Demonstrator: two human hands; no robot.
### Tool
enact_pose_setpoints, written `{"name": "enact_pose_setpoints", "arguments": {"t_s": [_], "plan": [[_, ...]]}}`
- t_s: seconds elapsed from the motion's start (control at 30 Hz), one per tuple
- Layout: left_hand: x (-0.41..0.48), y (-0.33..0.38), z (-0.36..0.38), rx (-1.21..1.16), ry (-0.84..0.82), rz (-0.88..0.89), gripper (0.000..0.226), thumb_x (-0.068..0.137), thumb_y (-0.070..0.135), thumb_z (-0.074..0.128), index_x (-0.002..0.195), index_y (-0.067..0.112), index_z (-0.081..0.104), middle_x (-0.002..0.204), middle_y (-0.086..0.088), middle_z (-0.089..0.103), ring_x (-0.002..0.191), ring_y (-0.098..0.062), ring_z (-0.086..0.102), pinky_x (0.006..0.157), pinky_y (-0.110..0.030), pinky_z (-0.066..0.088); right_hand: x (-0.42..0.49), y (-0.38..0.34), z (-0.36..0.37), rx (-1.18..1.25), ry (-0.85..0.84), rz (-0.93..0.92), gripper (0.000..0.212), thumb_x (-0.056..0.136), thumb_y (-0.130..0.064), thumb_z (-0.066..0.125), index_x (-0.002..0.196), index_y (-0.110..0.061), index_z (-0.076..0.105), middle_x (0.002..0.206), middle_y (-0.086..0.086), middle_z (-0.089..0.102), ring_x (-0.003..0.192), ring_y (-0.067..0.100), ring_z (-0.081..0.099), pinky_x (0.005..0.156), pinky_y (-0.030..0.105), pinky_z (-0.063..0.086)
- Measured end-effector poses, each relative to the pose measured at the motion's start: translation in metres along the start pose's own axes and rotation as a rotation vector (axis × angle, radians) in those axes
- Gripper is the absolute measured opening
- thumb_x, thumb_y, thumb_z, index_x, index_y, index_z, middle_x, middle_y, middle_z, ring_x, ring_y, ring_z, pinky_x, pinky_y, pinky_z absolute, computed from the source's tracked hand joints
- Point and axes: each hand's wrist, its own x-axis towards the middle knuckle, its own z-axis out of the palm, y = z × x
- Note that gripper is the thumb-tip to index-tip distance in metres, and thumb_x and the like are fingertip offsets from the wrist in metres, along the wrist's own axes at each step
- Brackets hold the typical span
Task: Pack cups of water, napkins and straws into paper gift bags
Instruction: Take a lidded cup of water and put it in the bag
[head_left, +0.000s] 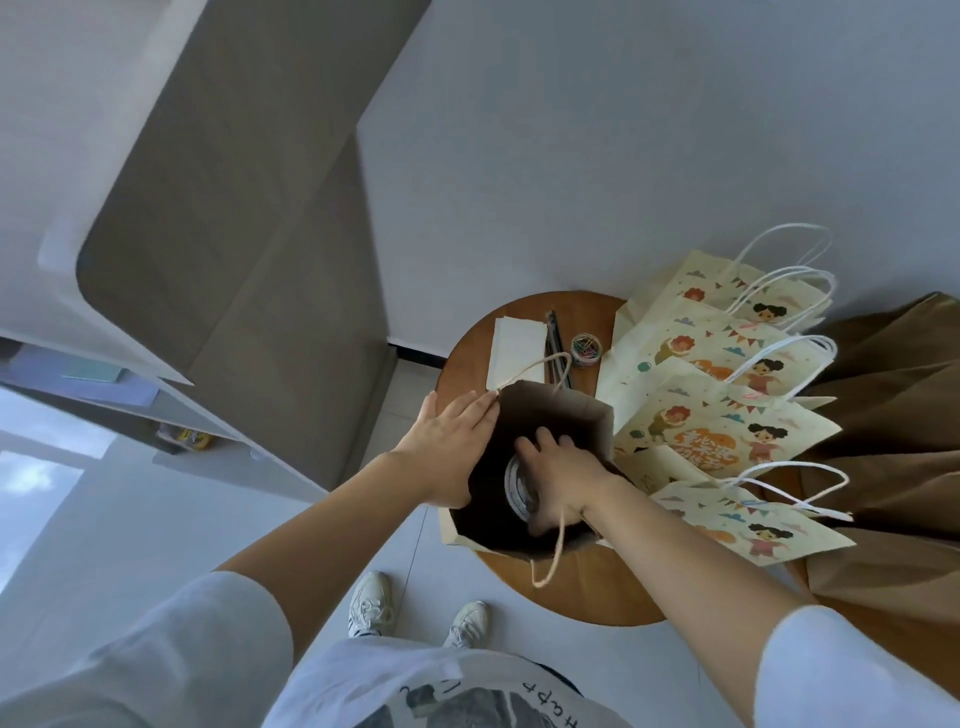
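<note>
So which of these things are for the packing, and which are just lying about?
For the job: open bag, lidded cup inside it, napkins, dark sticks (perhaps straws), stack of printed bags.
Lying about: jar of paper clips, brown cloth.

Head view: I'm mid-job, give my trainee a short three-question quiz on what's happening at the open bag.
1. True or false: the right hand is inside the open bag.
2. What does it grip? A) napkin stack B) lidded cup C) paper clips.
3. Fill in: the left hand presses flat on the bag's ____ wall.
Key: 1 true; 2 B; 3 outer.
</note>
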Motion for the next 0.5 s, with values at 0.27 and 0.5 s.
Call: {"name": "enact_pose_setpoints", "arguments": {"t_s": [0.27, 0.5], "plan": [[0.008, -0.005, 0.001, -0.072, 0.0, -0.037, 0.094, 0.084, 0.029, 0.061, 0.152, 0.013, -0.003, 0.159, -0.005, -0.007, 0.147, -0.023, -0.004, 0.117, -0.046, 0.004, 0.05, 0.0, 0.038, 0.156, -0.08, 0.134, 0.075, 0.085, -0.031, 0.063, 0.142, -0.017, 0.016, 0.141, 0.015, 0.021, 0.126, 0.041, 0.033, 0.101, 0.048, 0.038], [0.015, -0.008, -0.003, -0.1, 0.025, -0.089, 0.092, 0.084, 0.033, 0.06, 0.152, 0.012, 0.0, 0.159, -0.004, -0.005, 0.146, -0.022, -0.005, 0.118, -0.043, 0.005, 0.056, 0.01, 0.049, 0.246, -0.041, 0.152, 0.09, 0.081, -0.033, 0.069, 0.146, -0.018, 0.009, 0.146, 0.016, 0.015, 0.13, 0.04, 0.034, 0.105, 0.043, 0.037]]}}
